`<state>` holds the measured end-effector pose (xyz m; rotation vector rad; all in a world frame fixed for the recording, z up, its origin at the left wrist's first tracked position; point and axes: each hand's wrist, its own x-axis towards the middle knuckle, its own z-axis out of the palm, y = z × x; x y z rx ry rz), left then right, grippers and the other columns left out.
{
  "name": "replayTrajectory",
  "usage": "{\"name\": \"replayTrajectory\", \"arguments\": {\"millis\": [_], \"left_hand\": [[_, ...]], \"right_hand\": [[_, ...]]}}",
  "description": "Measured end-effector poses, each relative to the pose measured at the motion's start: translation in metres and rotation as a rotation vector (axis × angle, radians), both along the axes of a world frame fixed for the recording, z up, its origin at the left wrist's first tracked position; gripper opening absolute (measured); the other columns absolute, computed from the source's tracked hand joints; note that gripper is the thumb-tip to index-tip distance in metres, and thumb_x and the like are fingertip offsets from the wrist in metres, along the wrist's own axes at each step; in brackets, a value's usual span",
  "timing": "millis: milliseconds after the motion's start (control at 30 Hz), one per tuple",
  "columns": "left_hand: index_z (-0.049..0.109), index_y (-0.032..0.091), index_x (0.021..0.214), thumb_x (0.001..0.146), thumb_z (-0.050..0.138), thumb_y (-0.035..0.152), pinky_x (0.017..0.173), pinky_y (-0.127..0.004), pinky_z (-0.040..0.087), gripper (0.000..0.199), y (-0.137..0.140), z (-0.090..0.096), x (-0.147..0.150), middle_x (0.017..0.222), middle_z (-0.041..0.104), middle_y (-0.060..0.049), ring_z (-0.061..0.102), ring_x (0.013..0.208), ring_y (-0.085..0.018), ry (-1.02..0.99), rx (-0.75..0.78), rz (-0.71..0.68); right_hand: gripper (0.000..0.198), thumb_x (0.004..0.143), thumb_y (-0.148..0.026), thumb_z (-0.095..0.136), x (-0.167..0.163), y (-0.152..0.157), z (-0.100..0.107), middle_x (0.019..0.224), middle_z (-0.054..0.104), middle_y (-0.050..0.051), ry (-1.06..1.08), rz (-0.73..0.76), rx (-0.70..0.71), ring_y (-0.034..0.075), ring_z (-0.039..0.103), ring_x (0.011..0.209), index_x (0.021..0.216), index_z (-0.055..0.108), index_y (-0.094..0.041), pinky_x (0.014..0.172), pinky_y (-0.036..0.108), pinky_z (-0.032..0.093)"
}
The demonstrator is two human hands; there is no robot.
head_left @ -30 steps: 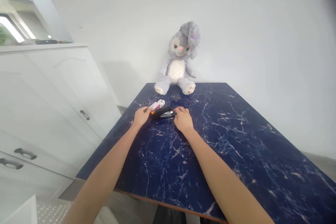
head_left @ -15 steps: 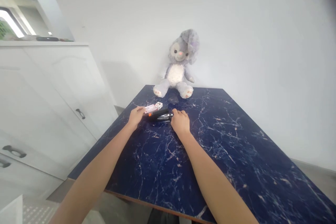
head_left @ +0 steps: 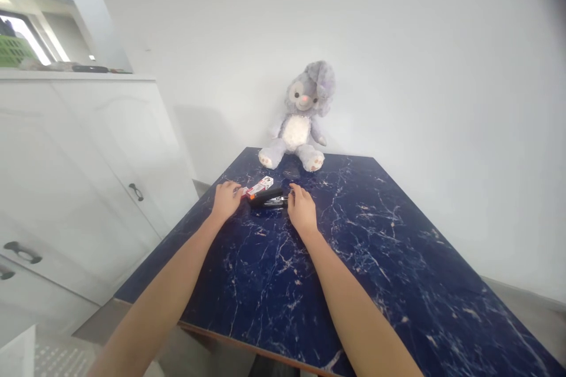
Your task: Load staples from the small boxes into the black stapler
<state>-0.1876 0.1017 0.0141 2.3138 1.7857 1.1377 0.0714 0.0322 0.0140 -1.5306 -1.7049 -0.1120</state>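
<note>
A black stapler (head_left: 265,197) with an orange mark lies on the table, its arm raised from the silver metal channel. The fingers of my right hand (head_left: 303,207) are closed at the channel's right end. Just behind the stapler is a small red-and-white box (head_left: 262,186). My left hand (head_left: 226,200) is left of it, thumb and fingers curled on a small red-and-white piece (head_left: 244,191) at the box's near end. Whether that piece is part of the box I cannot tell; my fingers partly hide it.
A grey plush toy (head_left: 297,123) sits at the back of the blue marbled table (head_left: 354,259), against the white wall. White cabinets (head_left: 88,188) with dark handles stand along the left. The table's front edge runs below my forearms.
My left hand has lowered slightly and shifted left; the pale card-like face it held up now shows as a red-and-white piece lying low. The right hand stays at the stapler. The view tilted slightly.
</note>
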Motion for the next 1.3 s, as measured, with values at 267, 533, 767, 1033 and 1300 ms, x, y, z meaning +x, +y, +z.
{"name": "replayTrajectory", "arguments": {"millis": [267,533,767,1033,1300], "left_hand": [[0.076,0.024,0.098,0.091,0.052,0.037,0.111,-0.044,0.038,0.028,-0.003,0.006,0.014,0.115,0.074,-0.010,0.063,0.116,-0.028,0.010,-0.072,-0.148],[0.071,0.018,0.110,0.092,0.050,0.036,0.101,-0.043,0.047,0.033,-0.013,0.017,0.015,0.116,0.072,-0.011,0.066,0.107,-0.027,-0.119,-0.007,-0.133],[0.076,0.021,0.100,0.096,0.042,0.031,0.109,-0.050,0.038,0.035,-0.007,0.007,0.015,0.116,0.073,-0.010,0.060,0.117,-0.029,0.031,-0.030,-0.261],[0.067,0.022,0.125,0.090,0.054,0.029,0.102,-0.040,0.048,0.037,-0.024,0.020,0.020,0.124,0.070,-0.008,0.066,0.112,-0.025,-0.300,-0.252,-0.424],[0.069,0.018,0.109,0.088,0.064,0.043,0.089,-0.037,0.055,0.033,-0.042,0.039,0.035,0.108,0.074,-0.010,0.070,0.096,-0.023,-0.515,-0.041,-0.273]], "right_hand": [[0.034,0.099,-0.021,0.040,-0.004,-0.017,-0.002,0.115,0.067,0.012,0.072,0.085,0.047,0.024,0.060,0.107,0.126,0.059,-0.016,0.099,0.036,0.046],[0.026,0.096,-0.024,0.045,-0.002,-0.043,-0.002,0.106,0.068,0.009,0.277,0.215,0.051,0.021,0.066,0.092,0.117,0.062,-0.020,0.086,0.034,0.053],[0.024,0.095,-0.024,0.048,-0.003,-0.038,-0.002,0.098,0.067,0.006,0.263,0.281,0.028,0.019,0.065,0.082,0.113,0.064,-0.021,0.082,0.033,0.052],[0.024,0.094,-0.023,0.050,-0.004,-0.037,-0.005,0.102,0.068,0.006,0.249,0.295,0.020,0.019,0.065,0.082,0.112,0.065,-0.022,0.082,0.033,0.052],[0.031,0.096,-0.023,0.047,-0.004,-0.040,-0.001,0.103,0.067,0.009,0.316,0.291,0.057,0.020,0.065,0.087,0.124,0.060,-0.020,0.084,0.035,0.054]]}}
